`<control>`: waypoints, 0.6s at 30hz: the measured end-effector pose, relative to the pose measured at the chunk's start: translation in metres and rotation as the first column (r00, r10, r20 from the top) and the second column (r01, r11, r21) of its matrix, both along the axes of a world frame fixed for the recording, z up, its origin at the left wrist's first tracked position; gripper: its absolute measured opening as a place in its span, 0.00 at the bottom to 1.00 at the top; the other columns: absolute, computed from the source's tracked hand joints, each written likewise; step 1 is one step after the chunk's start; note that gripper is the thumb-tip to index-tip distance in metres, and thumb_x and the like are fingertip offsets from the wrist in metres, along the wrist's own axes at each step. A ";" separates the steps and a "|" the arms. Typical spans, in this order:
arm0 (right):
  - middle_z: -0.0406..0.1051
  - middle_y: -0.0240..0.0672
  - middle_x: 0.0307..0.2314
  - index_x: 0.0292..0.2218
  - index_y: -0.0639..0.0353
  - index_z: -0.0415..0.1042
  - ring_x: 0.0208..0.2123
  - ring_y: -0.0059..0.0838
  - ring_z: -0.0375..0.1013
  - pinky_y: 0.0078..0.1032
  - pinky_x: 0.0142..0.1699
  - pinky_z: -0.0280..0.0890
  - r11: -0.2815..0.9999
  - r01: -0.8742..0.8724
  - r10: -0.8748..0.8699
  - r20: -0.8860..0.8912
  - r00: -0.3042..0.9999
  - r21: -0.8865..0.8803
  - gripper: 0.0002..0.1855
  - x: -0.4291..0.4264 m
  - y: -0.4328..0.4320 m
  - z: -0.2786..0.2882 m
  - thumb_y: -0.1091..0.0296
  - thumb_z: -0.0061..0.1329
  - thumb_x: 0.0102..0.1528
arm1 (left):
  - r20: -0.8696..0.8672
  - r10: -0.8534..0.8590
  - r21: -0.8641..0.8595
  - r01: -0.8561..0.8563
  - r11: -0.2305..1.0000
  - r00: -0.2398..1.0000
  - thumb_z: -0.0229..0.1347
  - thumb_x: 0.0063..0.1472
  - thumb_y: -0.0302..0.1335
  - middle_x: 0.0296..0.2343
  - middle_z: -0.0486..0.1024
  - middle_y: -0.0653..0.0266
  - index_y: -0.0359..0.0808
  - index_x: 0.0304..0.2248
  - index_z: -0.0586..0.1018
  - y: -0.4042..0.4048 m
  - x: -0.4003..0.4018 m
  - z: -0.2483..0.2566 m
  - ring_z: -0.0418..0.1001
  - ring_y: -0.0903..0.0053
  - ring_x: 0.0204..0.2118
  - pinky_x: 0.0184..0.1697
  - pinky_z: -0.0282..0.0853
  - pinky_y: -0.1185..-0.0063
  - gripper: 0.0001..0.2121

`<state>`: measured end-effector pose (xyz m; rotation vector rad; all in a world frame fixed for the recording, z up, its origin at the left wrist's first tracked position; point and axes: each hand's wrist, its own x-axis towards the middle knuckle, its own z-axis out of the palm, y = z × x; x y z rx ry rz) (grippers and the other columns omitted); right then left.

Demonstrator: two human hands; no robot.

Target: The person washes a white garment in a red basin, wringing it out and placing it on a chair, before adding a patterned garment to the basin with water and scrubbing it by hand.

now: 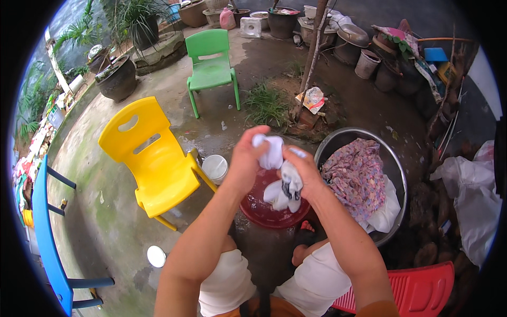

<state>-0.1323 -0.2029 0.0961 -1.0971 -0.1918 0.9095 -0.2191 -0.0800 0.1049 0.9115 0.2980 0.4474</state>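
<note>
White cloth items, possibly socks, are bunched between my two hands above a dark red plastic basin. My left hand pinches one white piece between thumb and fingers. In my right hand is a wet white piece with dark markings, hanging down over the basin. More white cloth shows below my hands; whether it hangs or lies in the basin I cannot tell. A large metal basin stands at the right, holding a pink floral cloth and a white cloth.
A yellow plastic chair and a small white bucket stand at left, with a white lid on wet concrete. A green chair stands ahead. A red plastic chair is at lower right. A thin tree trunk rises beyond the basins.
</note>
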 end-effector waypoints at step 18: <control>0.63 0.33 0.16 0.29 0.57 0.63 0.12 0.24 0.63 0.21 0.15 0.58 0.995 0.019 -0.031 0.116 0.993 0.103 0.04 0.005 0.008 0.000 0.69 0.44 0.53 | -0.212 0.348 0.101 -0.334 0.937 0.913 0.53 0.54 0.25 0.28 0.72 0.68 0.39 0.34 0.72 0.102 -0.103 -0.008 0.71 0.78 0.32 0.37 0.68 0.77 0.07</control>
